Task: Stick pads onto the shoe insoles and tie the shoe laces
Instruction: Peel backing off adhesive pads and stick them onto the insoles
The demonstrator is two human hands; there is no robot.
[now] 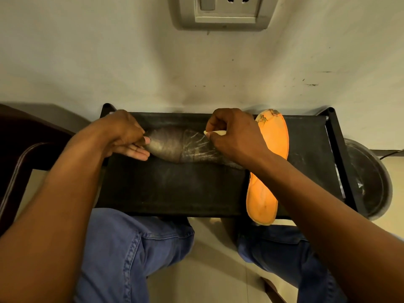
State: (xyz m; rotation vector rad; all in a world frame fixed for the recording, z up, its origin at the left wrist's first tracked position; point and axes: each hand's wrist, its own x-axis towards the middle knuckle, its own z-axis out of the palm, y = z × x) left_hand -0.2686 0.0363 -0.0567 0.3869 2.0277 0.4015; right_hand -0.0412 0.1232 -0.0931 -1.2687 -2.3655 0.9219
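We sat facing a pale, scuffed wall (131, 68) with a grey switch-and-socket plate (223, 13) set high in it. In front of our knees stood a low black rack (175, 189) with a taut, dusty fabric top and tubular corner posts; beside its right end a round dark metal basin (369, 178) rested on the cream tiled floor (209, 270). A dark wooden piece of furniture (21, 149) filled the left edge. Our jeans (131, 248) showed below the rack.

Two insoles lay on the rack top. The grey insole (175, 145) lay crosswise near the far edge, its surface dull, worn and streaked with pale scratch marks, one half rougher than the other. The orange insole (271, 162) lay lengthwise at the right, bright and smooth, grimy at its toe, its heel end overhanging the near edge of the rack; the grey one's right end reached up to it under our right forearm.

Our left hand (126, 136) held the grey insole's left tip, thumb on top and straight fingers beneath it. Our right hand (231, 132) was curled tight above the grey insole's right half, thumb and fingertips pinching a small cream-coloured pad (215, 132); whether the pad touched the insole we could not tell.
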